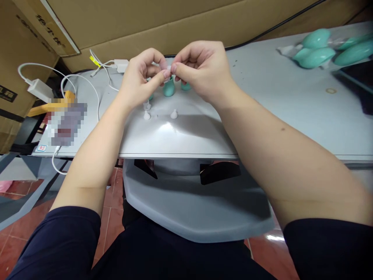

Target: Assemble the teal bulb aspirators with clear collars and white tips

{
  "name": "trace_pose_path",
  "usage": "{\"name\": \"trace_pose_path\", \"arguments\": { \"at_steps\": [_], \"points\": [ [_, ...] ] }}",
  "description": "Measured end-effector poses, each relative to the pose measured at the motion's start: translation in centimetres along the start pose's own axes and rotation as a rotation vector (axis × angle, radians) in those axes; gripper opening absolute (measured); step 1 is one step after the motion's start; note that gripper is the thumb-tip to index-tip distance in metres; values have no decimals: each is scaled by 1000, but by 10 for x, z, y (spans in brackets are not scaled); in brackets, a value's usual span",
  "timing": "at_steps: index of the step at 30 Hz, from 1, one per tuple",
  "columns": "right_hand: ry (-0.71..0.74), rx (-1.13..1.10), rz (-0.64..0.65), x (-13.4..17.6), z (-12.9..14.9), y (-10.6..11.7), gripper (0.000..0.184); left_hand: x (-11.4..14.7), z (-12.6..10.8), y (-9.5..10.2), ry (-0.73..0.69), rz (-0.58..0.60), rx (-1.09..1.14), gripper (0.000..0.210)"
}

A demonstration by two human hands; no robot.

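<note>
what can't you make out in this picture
All in the head view:
White piece: fingers of the left hand and right hand cover much of it.
Left teal piece: mostly behind the left hand.
Right teal piece: top hidden by the right hand.
Dark object: cut off by the right edge.
Pixelated patch: details blurred out.

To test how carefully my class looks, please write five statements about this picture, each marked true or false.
1. The left hand and right hand meet at a small pale piece. True.
2. The large green pieces at the right sit inside a box. False: they lie on the table.
3. Small white pieces rest on the table. True.
4. The floor is plain white. False: it has red tiles.
5. Cardboard stands behind the table. True.
</note>
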State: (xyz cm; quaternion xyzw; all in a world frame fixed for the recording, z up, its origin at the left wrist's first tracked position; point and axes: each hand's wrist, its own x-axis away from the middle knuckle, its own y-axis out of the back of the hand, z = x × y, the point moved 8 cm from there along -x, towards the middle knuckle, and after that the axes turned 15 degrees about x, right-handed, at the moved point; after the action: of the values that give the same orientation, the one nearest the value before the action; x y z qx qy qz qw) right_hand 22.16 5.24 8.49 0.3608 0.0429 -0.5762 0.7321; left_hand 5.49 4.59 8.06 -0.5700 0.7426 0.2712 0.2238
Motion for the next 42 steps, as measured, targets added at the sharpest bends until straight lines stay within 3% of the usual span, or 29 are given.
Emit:
{"name": "trace_pose_path", "arguments": {
  "at_steps": [6, 15, 19, 24, 27, 32, 37, 42],
  "points": [
    [176, 81, -28, 3, 5, -2, 22, 0, 13, 0, 76, 43, -3, 38],
    [79, 410, -5, 0, 8, -2, 37, -4, 25, 3, 95, -21, 15, 31],
    [123, 242, -43, 2, 8, -2, 34, -7, 29, 11, 103, -69, 14, 26],
    [97, -61, -40, 0, 3, -4, 11, -8, 26, 14, 100, -77, 1, 21],
    [85, -146, -69, -2, 0, 0, 8, -7, 23, 13, 95, -63, 6, 21],
    [126, -2, -31, 5, 6, 3, 15, -7, 29, 15, 81, -32, 8, 31],
    [52, 253, -3, 8, 6, 2, 13, -11, 40, 19, 10, -50, 6, 52],
    [133, 212, -25, 7, 13, 3, 19, -5, 17, 10, -33, -109, -2, 63]
  ]
}}
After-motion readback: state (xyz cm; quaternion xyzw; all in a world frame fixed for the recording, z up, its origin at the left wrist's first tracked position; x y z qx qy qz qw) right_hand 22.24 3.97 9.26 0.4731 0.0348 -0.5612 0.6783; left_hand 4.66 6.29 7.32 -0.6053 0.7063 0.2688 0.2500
